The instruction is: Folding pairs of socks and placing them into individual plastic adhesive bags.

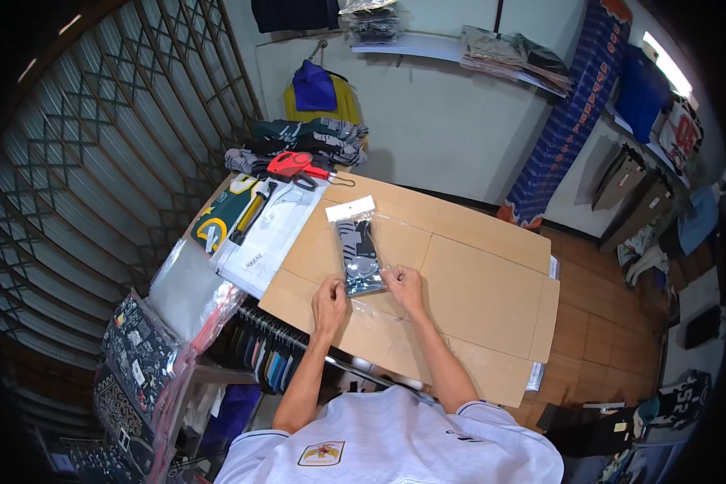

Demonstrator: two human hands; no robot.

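Observation:
A clear plastic bag (359, 257) with a white header strip holds folded dark and grey patterned fabric and lies on a flattened cardboard sheet (484, 290). My left hand (330, 302) is at the bag's lower left, its fingers closed near the plastic edge; whether they grip it is hard to see. At the lower right corner, my right hand (403, 284) pinches the clear plastic edge between thumb and fingers. Beyond, to the left, a red tape dispenser (291, 164) rests beside black-handled scissors (305, 181).
Left of the cardboard lie a white plastic package (278, 224), a yellow and black cutter-like tool (251, 215) and a green garment (221, 212). Folded patterned clothes (314, 142) are piled at the back. Hangers with garments (272, 348) hang below the near left edge.

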